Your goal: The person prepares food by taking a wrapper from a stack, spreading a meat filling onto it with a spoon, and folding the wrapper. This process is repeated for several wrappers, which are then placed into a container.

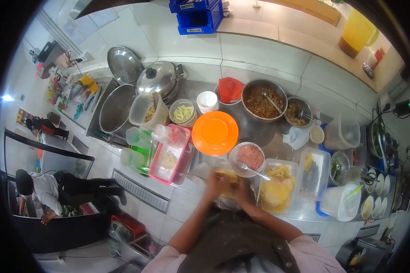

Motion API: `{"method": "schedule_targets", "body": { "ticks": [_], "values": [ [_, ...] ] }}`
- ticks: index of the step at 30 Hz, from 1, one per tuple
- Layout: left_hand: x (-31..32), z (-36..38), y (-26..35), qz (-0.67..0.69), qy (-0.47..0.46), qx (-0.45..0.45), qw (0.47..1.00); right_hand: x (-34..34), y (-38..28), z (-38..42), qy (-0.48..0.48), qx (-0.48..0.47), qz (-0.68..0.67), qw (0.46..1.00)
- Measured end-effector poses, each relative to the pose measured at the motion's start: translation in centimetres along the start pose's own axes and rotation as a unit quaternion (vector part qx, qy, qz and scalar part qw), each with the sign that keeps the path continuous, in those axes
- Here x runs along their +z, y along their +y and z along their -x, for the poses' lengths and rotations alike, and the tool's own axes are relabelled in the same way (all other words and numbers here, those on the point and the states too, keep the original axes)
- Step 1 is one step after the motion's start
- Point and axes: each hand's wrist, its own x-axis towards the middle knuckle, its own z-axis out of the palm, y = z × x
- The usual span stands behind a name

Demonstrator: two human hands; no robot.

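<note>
"As I inspect remotely, what is the state of the hands?"

"My left hand (217, 185) and right hand (244, 194) are at the near edge of the counter (269, 140), at either side of a yellow piece (228, 175). Blur obscures the fingers; I cannot tell their opening or grip."

"And beyond?"

"Just past them, a bowl (231, 157) holds pink mince (249, 155) and a spoon (259, 174). Next, an orange lid (215, 133). Farther back, a steel bowl (264, 82) of brown filling (262, 103) stands near the wall (259, 59)."
</note>
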Motion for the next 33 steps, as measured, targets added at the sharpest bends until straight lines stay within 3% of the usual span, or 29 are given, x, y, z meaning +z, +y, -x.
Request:
{"method": "schedule_targets", "body": {
  "ticks": [1, 3, 5, 7, 9, 12, 14, 15, 17, 19, 21, 23, 24, 25, 26, 27, 29, 31, 33],
  "values": [
    [-0.2, 0.3, -0.5, 0.003, -0.002, 0.001, 1.0, 0.2, 0.2, 0.0, 0.029, -0.042, 0.023, 0.998],
    [-1.1, 0.9, -1.4, -0.169, -0.022, 0.03, 0.985, 0.2, -0.3, 0.0, 0.058, -0.084, 0.048, 0.994],
    [-1.1, 2.1, 0.4, -0.187, -0.04, 0.002, 0.982, -0.2, -2.4, 0.3, 0.03, 0.035, 0.041, 0.998],
    [-1.6, 2.8, 0.6, -0.204, -0.055, -0.028, 0.977, 0.3, -1.2, -0.3, 0.035, 0.065, 0.075, 0.994],
    [-2.3, 3.3, -0.6, -0.268, -0.092, 0.18, 0.942, 0.7, -0.2, -0.6, 0.042, 0.093, 0.11, 0.989],
    [-2.4, 4.0, -1.6, -0.284, -0.084, 0.189, 0.936, 1.7, 0.2, -0.4, 0.078, 0.094, 0.127, 0.984],
    [-3.1, 3.7, -1.6, -0.258, -0.099, 0.194, 0.941, 2.5, 0.2, 0.1, 0.145, -0.004, 0.251, 0.957],
    [-3.3, 3.7, -1.7, -0.234, -0.118, 0.199, 0.944, 2.5, -1.6, 0.6, 0.145, -0.005, 0.259, 0.955],
    [-3.6, 3.6, -2.7, -0.217, -0.119, 0.187, 0.951, 2.5, -6.4, 1.6, 0.113, 0.042, 0.174, 0.977],
    [-4.4, 3.3, -2.9, -0.201, -0.12, 0.178, 0.956, 2.3, -6.3, 1.7, 0.103, 0.046, 0.228, 0.967],
    [-5.4, 3.0, -2.8, -0.088, -0.052, 0.103, 0.989, 2.8, -6.9, 1.7, 0.094, 0.053, 0.28, 0.954],
    [-6.3, 2.2, -2.2, -0.06, -0.023, 0.065, 0.996, 3.2, -9.0, 2.6, 0.072, -0.086, 0.271, 0.956],
    [-6.7, 1.6, -1.6, -0.041, 0.007, 0.026, 0.999, 3.2, -10.1, 2.8, 0.076, -0.085, 0.279, 0.953],
    [-7.1, 0.9, -0.3, 0.029, -0.023, -0.036, 0.999, 3.2, -11.2, 2.8, 0.072, -0.108, 0.258, 0.957],
    [-7.5, 0.2, 0.3, 0.036, -0.029, -0.037, 0.998, 3.0, -12.1, 2.8, 0.067, -0.13, 0.236, 0.961],
    [-7.9, -0.4, 0.8, 0.06, -0.072, -0.001, 0.996, 2.8, -12.8, 2.8, 0.071, -0.128, 0.243, 0.959],
    [-8.4, -1.6, 2.2, 0.089, -0.12, 0.035, 0.988, 1.9, -14.1, 2.8, 0.078, -0.172, 0.083, 0.978],
    [-8.8, -3.1, 4.0, 0.224, -0.357, -0.041, 0.906, 0.7, -15.2, 2.7, 0.093, -0.152, 0.039, 0.983],
    [-8.0, -3.4, 4.4, 0.289, -0.383, -0.064, 0.875, 0.2, -16.6, 2.5, 0.104, -0.134, -0.054, 0.984]
  ]
}}
